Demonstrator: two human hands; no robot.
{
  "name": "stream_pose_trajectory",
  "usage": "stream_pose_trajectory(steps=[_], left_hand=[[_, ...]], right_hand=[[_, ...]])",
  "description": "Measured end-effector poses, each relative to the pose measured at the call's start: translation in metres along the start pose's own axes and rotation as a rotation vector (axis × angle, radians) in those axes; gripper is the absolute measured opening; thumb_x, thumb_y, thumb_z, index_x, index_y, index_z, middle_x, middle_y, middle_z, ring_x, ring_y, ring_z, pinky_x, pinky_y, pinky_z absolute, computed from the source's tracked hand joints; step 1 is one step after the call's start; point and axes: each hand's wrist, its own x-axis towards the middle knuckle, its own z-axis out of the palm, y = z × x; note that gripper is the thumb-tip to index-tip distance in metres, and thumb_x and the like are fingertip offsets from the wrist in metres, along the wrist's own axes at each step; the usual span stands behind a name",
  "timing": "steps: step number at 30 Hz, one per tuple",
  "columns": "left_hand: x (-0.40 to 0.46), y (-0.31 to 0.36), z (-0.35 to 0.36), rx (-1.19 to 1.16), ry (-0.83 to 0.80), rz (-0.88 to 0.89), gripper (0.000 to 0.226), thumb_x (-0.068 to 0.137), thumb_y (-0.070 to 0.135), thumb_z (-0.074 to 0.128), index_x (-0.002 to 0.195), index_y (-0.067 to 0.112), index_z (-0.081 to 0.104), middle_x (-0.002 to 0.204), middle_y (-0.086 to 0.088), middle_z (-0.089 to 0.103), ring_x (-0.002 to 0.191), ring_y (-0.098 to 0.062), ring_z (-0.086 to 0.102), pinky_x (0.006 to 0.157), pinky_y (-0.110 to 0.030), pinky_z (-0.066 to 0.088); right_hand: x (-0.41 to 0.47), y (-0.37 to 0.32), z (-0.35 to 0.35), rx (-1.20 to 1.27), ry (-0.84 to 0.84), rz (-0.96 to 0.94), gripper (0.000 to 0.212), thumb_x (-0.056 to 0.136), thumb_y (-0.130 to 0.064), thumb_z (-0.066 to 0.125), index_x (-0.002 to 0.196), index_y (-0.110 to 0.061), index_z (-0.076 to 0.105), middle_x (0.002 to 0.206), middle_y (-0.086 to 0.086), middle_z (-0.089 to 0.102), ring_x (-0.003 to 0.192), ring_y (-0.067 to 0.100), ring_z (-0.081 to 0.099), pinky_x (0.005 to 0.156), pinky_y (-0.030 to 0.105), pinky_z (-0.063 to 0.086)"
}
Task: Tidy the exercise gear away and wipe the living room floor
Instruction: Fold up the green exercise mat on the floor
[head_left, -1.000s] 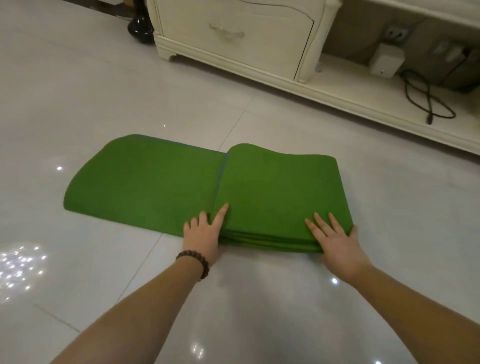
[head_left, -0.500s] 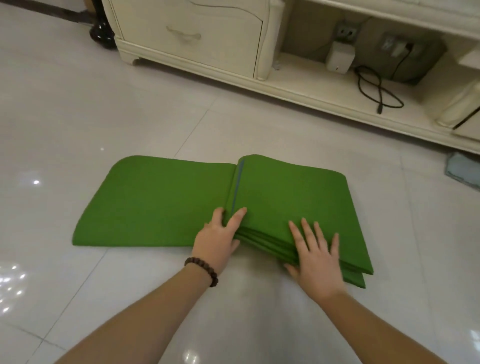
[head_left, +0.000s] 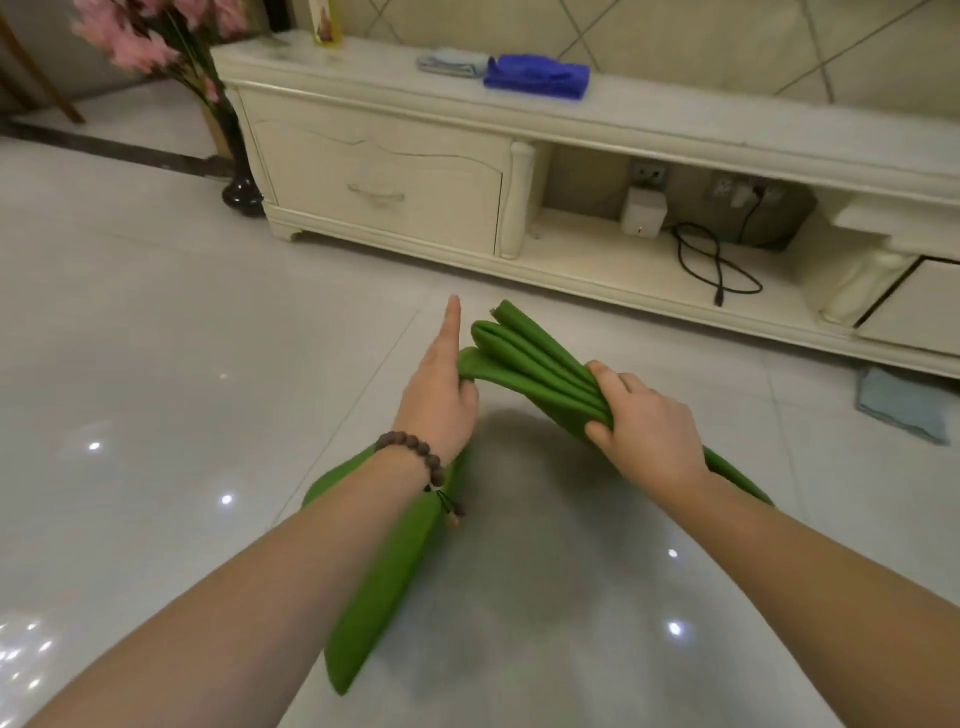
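Observation:
The folded green exercise mat (head_left: 530, 358) is off the white tiled floor (head_left: 156, 364), held up on edge between my hands. My right hand (head_left: 644, 421) grips the stacked layers from the right, thumb over the top. My left hand (head_left: 439, 395), with a bead bracelet at the wrist, holds the left fold with its lower fingers curled on it, and its index finger sticks straight out. A loose flap of the mat hangs down under my left forearm.
A cream TV cabinet (head_left: 415, 171) runs along the far wall, with a blue cloth (head_left: 537, 77) and a pale cloth (head_left: 452, 62) on top. A black cable (head_left: 717, 265) and white box (head_left: 643, 212) sit in its open shelf. A light blue cloth (head_left: 904, 402) lies on the floor at right. A dark vase (head_left: 241, 192) with pink flowers stands at left.
The mat lay flat on the floor with both hands pressing on it; now both hands have lifted it up on edge. The view has tilted up toward the cabinet.

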Motion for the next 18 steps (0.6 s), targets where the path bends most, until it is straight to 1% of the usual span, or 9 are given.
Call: stream_pose_trajectory(steps=[2, 3, 5, 7, 9, 12, 14, 16, 18], left_hand=[[0.006, 0.014, -0.012, -0.14, -0.023, 0.09, 0.091, 0.09, 0.001, 0.05, 0.148, 0.049, -0.002, 0.153, 0.001, 0.031, 0.103, -0.032, 0.061, 0.082, -0.034, 0.052], [0.007, 0.018, -0.018, -0.217, -0.067, 0.114, 0.098, 0.086, -0.002, 0.053, 0.144, 0.056, 0.0, 0.16, 0.008, 0.012, 0.119, -0.038, 0.054, 0.089, -0.037, 0.054], [0.006, 0.03, -0.028, -0.313, -0.197, 0.17, 0.109, 0.083, -0.008, 0.06, 0.136, 0.066, 0.0, 0.159, 0.014, -0.013, 0.134, -0.031, 0.042, 0.091, -0.023, 0.053], [0.006, 0.046, -0.035, -0.153, -0.256, 0.28, 0.109, 0.083, -0.007, 0.063, 0.135, 0.064, -0.002, 0.156, 0.013, -0.027, 0.137, -0.017, 0.036, 0.093, -0.01, 0.043], [0.011, 0.062, -0.044, 0.184, -0.217, 0.383, 0.1, 0.086, 0.005, 0.066, 0.142, 0.056, 0.0, 0.153, 0.01, -0.033, 0.134, -0.011, 0.033, 0.104, -0.019, 0.039], [0.021, 0.076, -0.061, 0.674, 0.071, 0.493, 0.076, 0.086, 0.055, 0.057, 0.149, 0.043, 0.017, 0.162, 0.001, -0.001, 0.126, -0.027, 0.04, 0.102, -0.044, 0.038], [0.028, 0.084, -0.073, 0.889, 0.216, 0.562, 0.085, 0.076, 0.078, 0.042, 0.149, 0.041, 0.02, 0.161, 0.002, 0.012, 0.131, -0.033, 0.028, 0.102, -0.051, 0.027], [0.035, 0.086, -0.078, 1.026, 0.054, 0.619, 0.097, 0.071, 0.086, 0.031, 0.151, 0.035, 0.012, 0.159, 0.002, 0.018, 0.143, -0.031, 0.012, 0.113, -0.057, 0.01], [0.037, 0.074, -0.071, 1.004, -0.198, 0.567, 0.096, 0.073, 0.083, 0.036, 0.148, 0.026, 0.022, 0.142, -0.003, 0.044, 0.134, -0.027, 0.035, 0.114, -0.047, 0.02]], right_hand=[[0.007, 0.006, -0.022, 0.015, 0.017, -0.019, 0.063, 0.09, -0.037, 0.052, 0.145, -0.029, 0.022, 0.124, 0.003, 0.055, 0.098, 0.027, 0.059, 0.079, 0.038, 0.051], [0.011, 0.01, -0.033, 0.031, 0.018, -0.028, 0.063, 0.09, -0.037, 0.052, 0.145, -0.03, 0.022, 0.124, 0.003, 0.055, 0.097, 0.026, 0.059, 0.08, 0.038, 0.051], [0.02, 0.016, -0.056, 0.089, -0.004, -0.05, 0.062, 0.09, -0.035, 0.054, 0.145, -0.03, 0.025, 0.123, 0.001, 0.057, 0.095, 0.02, 0.057, 0.079, 0.032, 0.049], [0.03, 0.019, -0.079, 0.15, -0.04, -0.099, 0.06, 0.089, -0.032, 0.058, 0.142, -0.032, 0.031, 0.121, -0.002, 0.059, 0.09, 0.012, 0.051, 0.074, 0.027, 0.042], [0.042, 0.02, -0.102, 0.187, -0.087, -0.156, 0.058, 0.087, -0.031, 0.061, 0.139, -0.035, 0.036, 0.118, -0.002, 0.061, 0.088, 0.011, 0.051, 0.073, 0.027, 0.041], [0.059, 0.018, -0.132, 0.258, -0.227, -0.215, 0.057, 0.085, -0.026, 0.063, 0.136, -0.037, 0.039, 0.118, -0.003, 0.061, 0.095, 0.015, 0.058, 0.081, 0.032, 0.048], [0.066, 0.015, -0.145, 0.282, -0.309, -0.262, 0.058, 0.085, -0.023, 0.063, 0.136, -0.037, 0.041, 0.124, -0.005, 0.059, 0.102, 0.015, 0.058, 0.092, 0.035, 0.047], [0.068, 0.007, -0.146, 0.24, -0.379, -0.303, 0.056, 0.086, -0.023, 0.06, 0.137, -0.036, 0.041, 0.128, -0.005, 0.056, 0.107, 0.015, 0.055, 0.096, 0.032, 0.044], [0.062, -0.003, -0.128, 0.193, -0.462, -0.33, 0.053, 0.088, -0.026, 0.056, 0.137, -0.036, 0.039, 0.129, -0.003, 0.056, 0.107, 0.017, 0.054, 0.095, 0.033, 0.043]])
